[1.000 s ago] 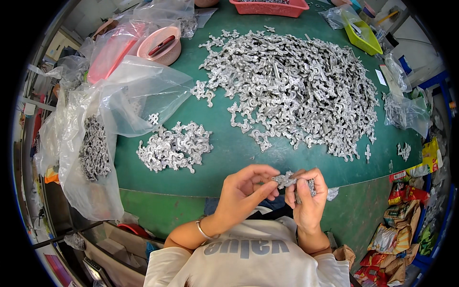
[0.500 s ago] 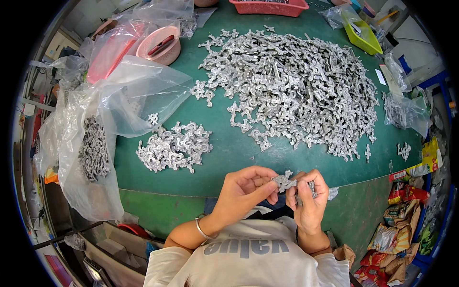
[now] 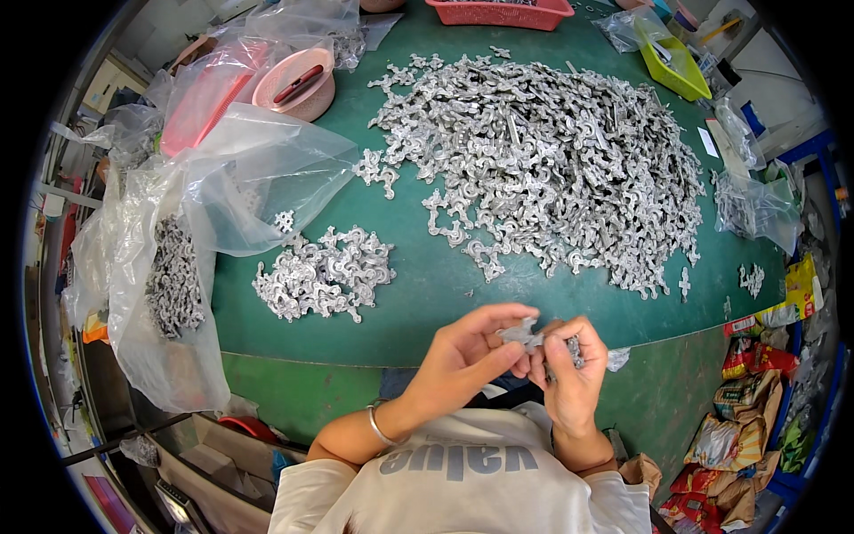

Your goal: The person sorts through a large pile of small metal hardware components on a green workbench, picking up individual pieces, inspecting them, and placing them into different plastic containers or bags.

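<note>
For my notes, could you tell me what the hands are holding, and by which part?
Both hands, left hand and right hand, pinch a small silver metal part between their fingertips, one at each end.

The left hand (image 3: pixel 467 351) now reaches further toward three o'clock, its fingertips closing on the small metal piece (image 3: pixel 523 335) beside the right hand (image 3: pixel 571 374), which tilts slightly toward nine o'clock to meet it.
</note>
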Motion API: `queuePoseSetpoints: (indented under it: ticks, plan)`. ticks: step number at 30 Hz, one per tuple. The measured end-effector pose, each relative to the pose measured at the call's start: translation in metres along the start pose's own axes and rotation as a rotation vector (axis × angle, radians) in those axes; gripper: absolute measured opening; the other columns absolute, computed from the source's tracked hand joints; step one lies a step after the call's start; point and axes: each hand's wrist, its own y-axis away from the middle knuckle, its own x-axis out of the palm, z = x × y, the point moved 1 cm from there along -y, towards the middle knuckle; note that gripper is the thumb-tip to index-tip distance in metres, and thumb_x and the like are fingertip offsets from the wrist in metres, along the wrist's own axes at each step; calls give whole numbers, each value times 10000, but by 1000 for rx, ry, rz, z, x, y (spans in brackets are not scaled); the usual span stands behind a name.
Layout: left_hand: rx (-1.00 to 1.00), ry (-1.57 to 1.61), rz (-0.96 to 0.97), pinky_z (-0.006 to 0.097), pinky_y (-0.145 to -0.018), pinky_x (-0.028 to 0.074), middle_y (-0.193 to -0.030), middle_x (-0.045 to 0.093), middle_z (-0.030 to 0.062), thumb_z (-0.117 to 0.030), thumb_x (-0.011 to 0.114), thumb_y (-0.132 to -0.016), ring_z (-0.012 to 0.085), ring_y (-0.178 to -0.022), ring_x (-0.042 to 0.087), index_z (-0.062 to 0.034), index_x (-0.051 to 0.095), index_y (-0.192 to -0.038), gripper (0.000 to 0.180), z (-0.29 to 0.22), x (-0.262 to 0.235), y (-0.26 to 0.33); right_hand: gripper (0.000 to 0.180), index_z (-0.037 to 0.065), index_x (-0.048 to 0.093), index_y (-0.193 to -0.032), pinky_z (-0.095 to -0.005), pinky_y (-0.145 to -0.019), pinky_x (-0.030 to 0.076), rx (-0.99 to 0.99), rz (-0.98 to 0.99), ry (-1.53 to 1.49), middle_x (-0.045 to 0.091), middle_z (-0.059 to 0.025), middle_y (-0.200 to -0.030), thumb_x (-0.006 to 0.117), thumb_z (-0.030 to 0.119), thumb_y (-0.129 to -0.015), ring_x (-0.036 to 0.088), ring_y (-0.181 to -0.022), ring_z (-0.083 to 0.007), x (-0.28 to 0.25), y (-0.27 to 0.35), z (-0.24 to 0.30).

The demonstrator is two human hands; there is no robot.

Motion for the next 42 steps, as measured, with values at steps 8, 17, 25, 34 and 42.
queuePoseSetpoints:
  ticks: [8,17,25,34,42]
  plan:
    - [-53,471,-289,275,-652,457,-861,536,100,-157,413,-908,161,-727,545,4,517,-928,193,12,-6,-11,284,-30,437,-1121,-286,-591,418,207,56,-467,506,-141,-875,374,156,-916,514,-682,-198,2,-11,4]
    - [188,-536,-127,202,-533,434,-863,546,69,1,622,-761,109,-697,544,-16,554,-987,237,16,-2,6,263,18,407,-1141,-404,-891,390,68,76,-511,498,-141,-1028,332,156,-929,471,-1067,-276,2,-11,-3]
    - [383,-756,-134,220,-501,440,-846,589,82,14,667,-712,127,-649,556,-28,599,-944,245,14,1,3,254,33,398,-1156,-437,-969,330,83,107,-488,495,-141,-1076,384,125,-920,438,-1135,-310,6,-9,-2]
    - [143,-377,-204,201,-452,408,-742,592,79,14,604,-776,116,-562,559,29,609,-823,50,10,-3,-1,266,35,397,-1170,-411,-958,353,154,20,-590,495,-121,-1109,394,94,-911,440,-1137,-309,5,-6,-5]
    - [-60,-30,-277,199,-408,344,-651,550,57,-101,528,-860,100,-489,498,15,549,-792,136,6,-10,-3,230,26,410,-1132,-261,-613,424,103,-89,-485,490,-91,-990,412,100,-914,511,-768,-153,2,-8,-7]
